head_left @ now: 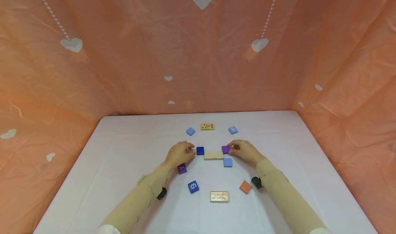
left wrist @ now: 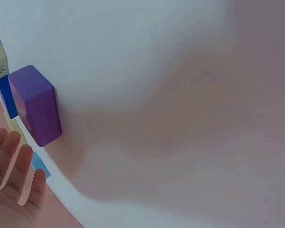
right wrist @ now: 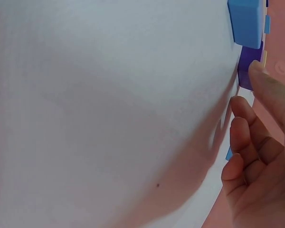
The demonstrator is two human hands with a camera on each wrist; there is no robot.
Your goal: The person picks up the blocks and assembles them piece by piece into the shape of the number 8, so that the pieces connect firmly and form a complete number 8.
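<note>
My left hand (head_left: pixel 180 151) has its fingers spread and slightly bent beside a dark blue block (head_left: pixel 200 150), with a small space between them. In the left wrist view its fingers (left wrist: pixel 23 159) hold nothing. A purple block (head_left: pixel 182 168) with a letter lies by the left wrist. My right hand (head_left: pixel 244 149) holds another purple block (head_left: pixel 225 149) by its right side. The right wrist view shows the thumb on this purple block (right wrist: pixel 249 57); the index finger is partly hidden. A pale wooden bar (head_left: pixel 213 156) lies between both blocks, with a light blue block (head_left: pixel 227 162) near its right end.
Farther back lie two light blue blocks (head_left: pixel 190 131) and a yellow tile (head_left: pixel 207 126) with dark marks. Nearer are a blue block numbered 6 (head_left: pixel 193 187), a gold tile (head_left: pixel 219 196) and an orange block (head_left: pixel 245 187). The white table (head_left: pixel 123 141) has orange curtains (head_left: pixel 201 82) around it.
</note>
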